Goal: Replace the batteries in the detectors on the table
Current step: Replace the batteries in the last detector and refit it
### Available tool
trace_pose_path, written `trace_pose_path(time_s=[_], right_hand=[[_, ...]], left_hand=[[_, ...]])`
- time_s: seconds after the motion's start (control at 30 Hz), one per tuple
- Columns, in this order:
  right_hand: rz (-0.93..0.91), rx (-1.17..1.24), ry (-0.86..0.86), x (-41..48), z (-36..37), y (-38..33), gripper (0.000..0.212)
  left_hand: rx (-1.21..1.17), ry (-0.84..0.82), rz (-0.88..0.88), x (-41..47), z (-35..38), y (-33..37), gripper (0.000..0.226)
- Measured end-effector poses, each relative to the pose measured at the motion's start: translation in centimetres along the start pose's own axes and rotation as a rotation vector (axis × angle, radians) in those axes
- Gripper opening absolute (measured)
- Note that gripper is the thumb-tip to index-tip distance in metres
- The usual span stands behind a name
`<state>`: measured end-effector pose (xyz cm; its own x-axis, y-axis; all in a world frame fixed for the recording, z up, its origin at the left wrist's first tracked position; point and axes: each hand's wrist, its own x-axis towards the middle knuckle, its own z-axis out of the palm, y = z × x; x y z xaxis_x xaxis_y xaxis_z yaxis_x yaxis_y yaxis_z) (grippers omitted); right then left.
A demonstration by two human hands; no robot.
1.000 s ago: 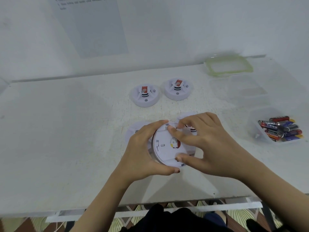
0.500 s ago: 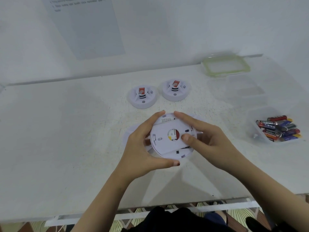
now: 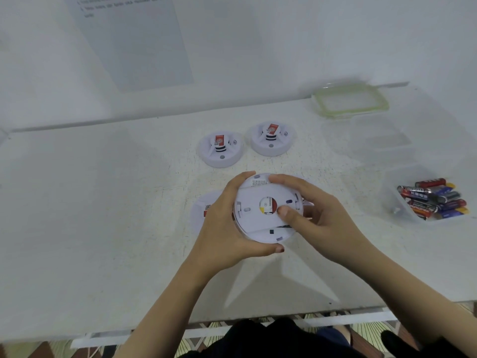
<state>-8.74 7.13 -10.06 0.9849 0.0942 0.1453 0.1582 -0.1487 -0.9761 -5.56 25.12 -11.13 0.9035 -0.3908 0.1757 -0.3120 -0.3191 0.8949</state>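
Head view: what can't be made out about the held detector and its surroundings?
In the head view:
Held detector: its back is closed over, so whether batteries are inside is hidden; left hand and right hand cover its rim.
Second detector: mostly hidden by the left hand.
Wall sheet: print blurred, top cut off by the frame edge.
Batteries in the tub: labels blurred, count unclear.
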Motion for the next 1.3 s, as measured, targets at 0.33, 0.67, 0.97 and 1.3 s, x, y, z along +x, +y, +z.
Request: trace_pose_path(time_s=[0.33,0.67,0.97,1.3], right_hand=[[-0.493,-0.929,0.041,1.6,-1.0,-1.1,0.059],[-0.654,-1.145,0.081,1.5,-0.6,-1.5,0.058],[-0.602,-1.147,0.152,0.9,0.4,-1.7,0.059],[-0.511,-1.157,0.033,0.6,-0.3,-2.2,0.062]], left_hand=[[0.006,0.021,0.038,0.2,-0.5,0.6,0.107],[-0.046,0.049,0.114,0.2,-0.6,0.4,0.099],[-0.048,0.084,0.211,-0.1,-0.3,1.4,0.081],[-0.039,0.109,0.224,-0.1,0.3,1.5,0.08]])
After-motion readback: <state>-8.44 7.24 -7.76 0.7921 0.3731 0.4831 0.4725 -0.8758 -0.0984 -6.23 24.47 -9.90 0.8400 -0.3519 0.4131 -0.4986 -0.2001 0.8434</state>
